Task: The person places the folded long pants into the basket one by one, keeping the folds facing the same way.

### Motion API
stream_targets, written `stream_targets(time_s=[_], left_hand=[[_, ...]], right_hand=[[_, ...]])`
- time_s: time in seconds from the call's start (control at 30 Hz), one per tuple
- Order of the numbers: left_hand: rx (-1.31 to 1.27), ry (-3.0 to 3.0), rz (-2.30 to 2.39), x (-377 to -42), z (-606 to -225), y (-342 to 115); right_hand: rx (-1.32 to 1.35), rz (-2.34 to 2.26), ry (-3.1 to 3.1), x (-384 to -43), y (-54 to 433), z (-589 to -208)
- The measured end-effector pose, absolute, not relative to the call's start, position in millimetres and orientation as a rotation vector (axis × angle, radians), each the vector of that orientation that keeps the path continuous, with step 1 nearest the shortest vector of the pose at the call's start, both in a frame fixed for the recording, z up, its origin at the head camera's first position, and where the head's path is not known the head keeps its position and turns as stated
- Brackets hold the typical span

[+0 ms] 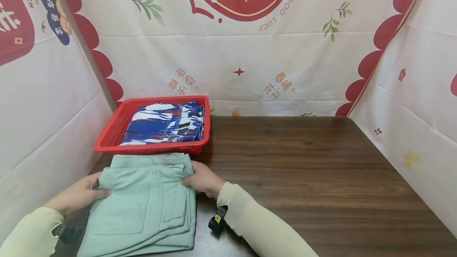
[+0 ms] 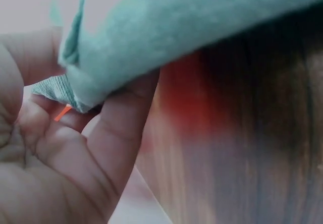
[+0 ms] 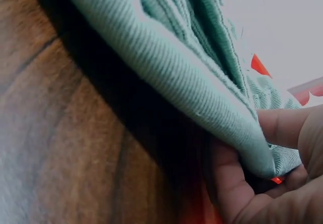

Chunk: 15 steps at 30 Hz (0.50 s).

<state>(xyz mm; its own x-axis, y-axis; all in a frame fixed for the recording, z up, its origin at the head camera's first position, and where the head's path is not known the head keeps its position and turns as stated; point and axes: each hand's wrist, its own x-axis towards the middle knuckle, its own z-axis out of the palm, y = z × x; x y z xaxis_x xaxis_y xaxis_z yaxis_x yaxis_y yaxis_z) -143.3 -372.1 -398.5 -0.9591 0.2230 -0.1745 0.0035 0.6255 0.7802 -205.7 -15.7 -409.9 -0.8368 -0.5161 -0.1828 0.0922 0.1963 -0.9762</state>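
Observation:
A folded pair of light green pants [image 1: 125,205] is held between both hands in the head view, a back pocket facing up. My left hand [image 1: 76,195] grips its left edge, thumb on top and fingers beneath, as the left wrist view shows with the cloth [image 2: 166,27] pinched at a corner. On the opposite edge my right hand [image 1: 205,179] pinches the layers, thumb above. In the right wrist view the stacked folds [image 3: 166,72] rise off the table over a dark shadow, fingers [image 3: 229,178] tucked below.
Just beyond the pants stands a red plastic basket [image 1: 107,134] holding a folded blue, white and red patterned garment [image 1: 164,122]. The brown wooden table [image 1: 303,181] extends to the right. Printed white cloth walls [image 1: 250,50] enclose the back and both sides.

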Motion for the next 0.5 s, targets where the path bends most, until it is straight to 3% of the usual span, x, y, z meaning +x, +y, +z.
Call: stream_targets(time_s=[0.5], left_hand=[[0.173, 2.674, 1.196, -135, -376, -364]], right_hand=[[-0.486, -1.677, 2.031, -206, -6, -394]])
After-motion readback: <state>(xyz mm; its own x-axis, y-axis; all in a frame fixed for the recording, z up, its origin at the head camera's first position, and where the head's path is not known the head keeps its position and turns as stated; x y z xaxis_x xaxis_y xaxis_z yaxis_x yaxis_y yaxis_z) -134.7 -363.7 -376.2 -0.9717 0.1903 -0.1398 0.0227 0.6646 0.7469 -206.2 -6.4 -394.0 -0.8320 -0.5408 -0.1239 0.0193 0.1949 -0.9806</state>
